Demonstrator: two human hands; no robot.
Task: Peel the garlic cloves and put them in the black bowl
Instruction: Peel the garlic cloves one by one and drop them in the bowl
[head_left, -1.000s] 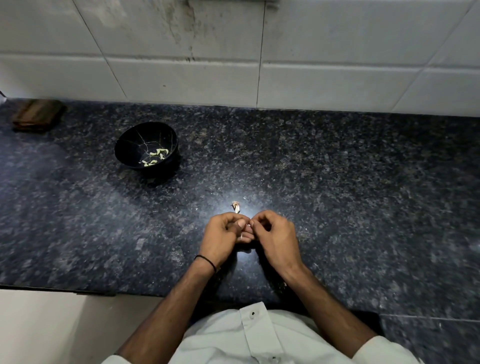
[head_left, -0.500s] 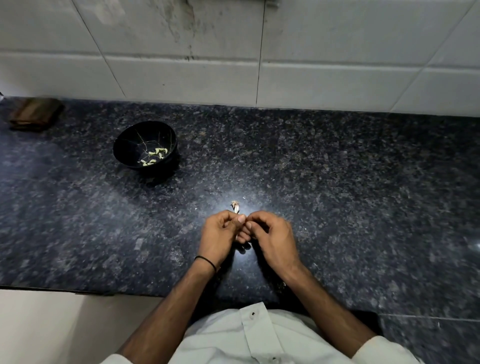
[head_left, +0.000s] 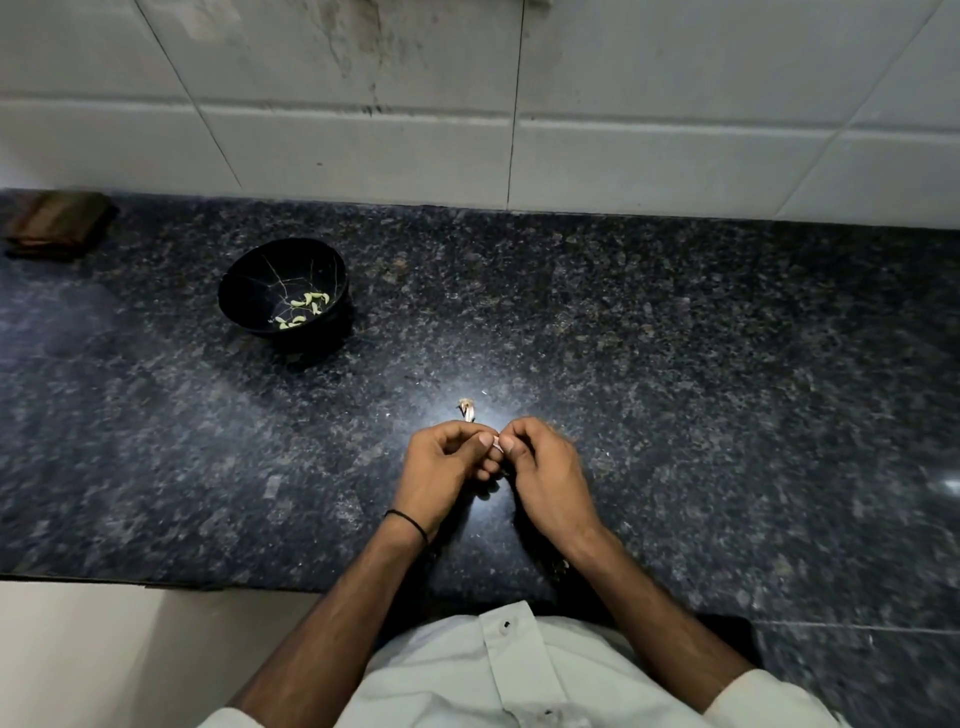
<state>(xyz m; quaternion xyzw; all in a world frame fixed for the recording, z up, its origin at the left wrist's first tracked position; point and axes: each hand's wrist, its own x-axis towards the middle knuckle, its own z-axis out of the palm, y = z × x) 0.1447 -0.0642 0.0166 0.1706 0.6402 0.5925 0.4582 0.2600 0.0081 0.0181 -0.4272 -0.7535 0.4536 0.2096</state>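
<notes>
At lower centre of the frame the left hand (head_left: 441, 467) and right hand (head_left: 545, 478) meet over the dark granite counter (head_left: 675, 364), each grip curled narrow and pinching one small garlic clove (head_left: 497, 443) between the thumb tips. A dry garlic scrap (head_left: 467, 409) lies on the counter just above the hands. The black bowl (head_left: 249, 280) sits well apart at upper left, holding several pale peeled cloves (head_left: 306, 306).

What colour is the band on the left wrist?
Black, a thin wristband, clearest in the head view.
</notes>
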